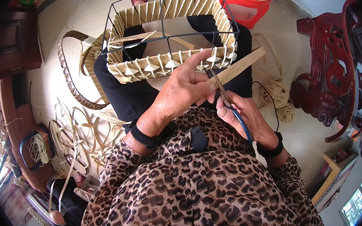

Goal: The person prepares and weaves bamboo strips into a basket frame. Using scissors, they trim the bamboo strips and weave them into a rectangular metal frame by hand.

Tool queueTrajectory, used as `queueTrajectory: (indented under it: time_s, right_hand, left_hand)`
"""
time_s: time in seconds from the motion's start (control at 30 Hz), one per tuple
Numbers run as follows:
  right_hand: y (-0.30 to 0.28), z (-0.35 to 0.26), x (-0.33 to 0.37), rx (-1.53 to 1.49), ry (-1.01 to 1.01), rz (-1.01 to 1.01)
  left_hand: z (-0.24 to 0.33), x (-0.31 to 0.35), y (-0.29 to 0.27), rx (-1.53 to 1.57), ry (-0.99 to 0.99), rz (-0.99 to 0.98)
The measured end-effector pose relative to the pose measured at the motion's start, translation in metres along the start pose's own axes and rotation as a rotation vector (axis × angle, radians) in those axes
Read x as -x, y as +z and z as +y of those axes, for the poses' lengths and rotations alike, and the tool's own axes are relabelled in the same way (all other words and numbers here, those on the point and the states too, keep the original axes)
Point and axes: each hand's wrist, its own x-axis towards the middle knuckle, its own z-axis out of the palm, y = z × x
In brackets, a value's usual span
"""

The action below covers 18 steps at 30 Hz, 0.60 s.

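On my lap rests a rectangular black wire basket frame, its band of tan flat strips lashed on with white cord. My left hand is at the near side of the basket. Its thumb and fingers pinch a wide tan strip that sticks out to the upper right, while its index finger reaches onto the lashed band. In my right hand is a pair of scissors with blue handles. Their blades point up-left and lie beside the strip, close to my left thumb. Whether the blades touch the strip I cannot tell.
Left of my lap stands a braided strip piece on the floor, with loose tan strips heaped below it. A coil of cord lies at right, near a carved red-brown wooden chair. A red stool stands ahead.
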Motion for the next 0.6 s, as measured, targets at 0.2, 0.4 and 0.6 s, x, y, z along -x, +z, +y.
queueTrajectory:
  time_s: [0.2, 0.4, 0.6]
  right_hand:
    - [0.001, 0.002, 0.003, 0.056, -0.009, -0.019]
    - [0.007, 0.008, 0.005, -0.097, -0.067, -0.052]
    - [0.009, 0.008, 0.008, -0.107, -0.09, -0.054]
  left_hand:
    - [0.0, -0.002, -0.009, 0.113, -0.056, -0.097]
    - [-0.009, -0.011, -0.018, 0.47, -0.172, -0.457]
    - [-0.011, -0.009, -0.021, 0.407, -0.172, -0.474]
